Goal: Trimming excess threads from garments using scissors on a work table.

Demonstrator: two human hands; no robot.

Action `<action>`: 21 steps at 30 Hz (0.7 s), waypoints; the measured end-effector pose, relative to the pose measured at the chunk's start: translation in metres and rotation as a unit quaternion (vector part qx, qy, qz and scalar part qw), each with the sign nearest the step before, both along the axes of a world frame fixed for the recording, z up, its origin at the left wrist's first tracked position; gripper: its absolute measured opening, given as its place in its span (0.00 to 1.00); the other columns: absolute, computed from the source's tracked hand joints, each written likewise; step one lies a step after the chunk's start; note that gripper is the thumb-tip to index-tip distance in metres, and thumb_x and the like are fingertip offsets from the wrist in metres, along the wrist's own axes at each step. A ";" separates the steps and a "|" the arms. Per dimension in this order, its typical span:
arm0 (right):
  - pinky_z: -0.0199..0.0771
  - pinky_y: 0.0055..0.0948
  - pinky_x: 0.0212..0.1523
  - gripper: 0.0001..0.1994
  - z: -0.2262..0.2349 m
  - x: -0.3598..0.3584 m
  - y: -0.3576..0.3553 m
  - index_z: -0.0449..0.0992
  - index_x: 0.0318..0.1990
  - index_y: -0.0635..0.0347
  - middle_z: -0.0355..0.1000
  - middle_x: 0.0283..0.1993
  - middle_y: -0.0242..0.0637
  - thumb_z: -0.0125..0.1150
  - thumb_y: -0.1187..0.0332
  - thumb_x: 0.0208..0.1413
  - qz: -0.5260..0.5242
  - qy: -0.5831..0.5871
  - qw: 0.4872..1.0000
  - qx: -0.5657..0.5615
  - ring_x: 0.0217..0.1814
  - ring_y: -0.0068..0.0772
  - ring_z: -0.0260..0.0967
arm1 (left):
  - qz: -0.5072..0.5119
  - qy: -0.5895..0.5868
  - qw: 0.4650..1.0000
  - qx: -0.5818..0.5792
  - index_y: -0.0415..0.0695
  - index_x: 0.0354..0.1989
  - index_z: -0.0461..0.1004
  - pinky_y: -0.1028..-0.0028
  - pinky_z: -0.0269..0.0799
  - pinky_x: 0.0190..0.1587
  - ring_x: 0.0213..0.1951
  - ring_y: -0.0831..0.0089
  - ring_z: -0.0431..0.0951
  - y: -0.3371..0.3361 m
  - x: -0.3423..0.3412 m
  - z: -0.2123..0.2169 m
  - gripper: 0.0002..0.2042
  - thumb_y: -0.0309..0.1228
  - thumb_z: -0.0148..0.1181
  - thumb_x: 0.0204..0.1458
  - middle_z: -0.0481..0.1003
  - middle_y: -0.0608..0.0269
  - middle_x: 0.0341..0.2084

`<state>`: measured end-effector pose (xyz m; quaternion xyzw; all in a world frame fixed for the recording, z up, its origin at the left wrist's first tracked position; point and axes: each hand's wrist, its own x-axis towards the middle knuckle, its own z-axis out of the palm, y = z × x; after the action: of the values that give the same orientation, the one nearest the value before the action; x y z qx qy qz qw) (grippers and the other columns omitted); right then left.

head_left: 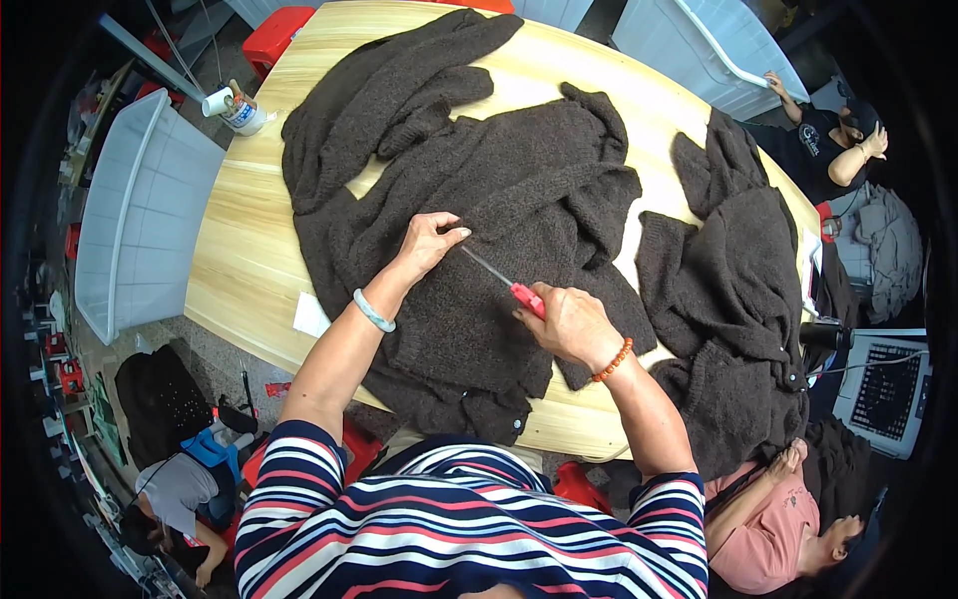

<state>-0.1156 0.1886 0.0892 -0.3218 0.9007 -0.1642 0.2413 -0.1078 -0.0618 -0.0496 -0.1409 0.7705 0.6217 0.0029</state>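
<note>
A dark brown knitted sweater (pixel 479 319) lies spread and rumpled on the table in front of me. My left hand (pixel 431 243) is closed in a pinch at the knit near its middle; what exactly lies between the fingertips is too small to see. In my right hand (pixel 576 321) is a red-handled tool (pixel 527 298) with a thin metal shaft. The shaft slants up and left, its tip close to my left thumb. Small light buttons show along the sweater's near edge.
More brown knitwear (pixel 728 260) lies to the right, beside a person in pink (pixel 763 529) handling dark cloth. A glue-like tub (pixel 242 118) stands at the table's (pixel 235 270) left edge, and a white paper scrap (pixel 310 314) lies nearer. Pale bins (pixel 145 215) flank the table; a laptop (pixel 883 389) sits right.
</note>
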 end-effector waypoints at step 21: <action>0.76 0.47 0.30 0.15 0.012 0.061 0.002 0.73 0.37 0.61 0.73 0.22 0.51 0.58 0.57 0.55 0.138 -0.008 0.990 0.005 0.28 0.52 0.76 | 0.089 -0.067 0.980 0.164 0.37 0.31 0.76 0.82 0.67 0.32 0.29 0.87 0.69 -0.002 0.110 -0.005 0.03 0.23 0.61 0.54 0.75 0.73 0.27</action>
<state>-0.0547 0.1902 0.1008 -0.4405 0.8463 -0.1273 0.2710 0.0018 -0.0634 -0.0551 -0.2481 0.6403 0.7266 0.0219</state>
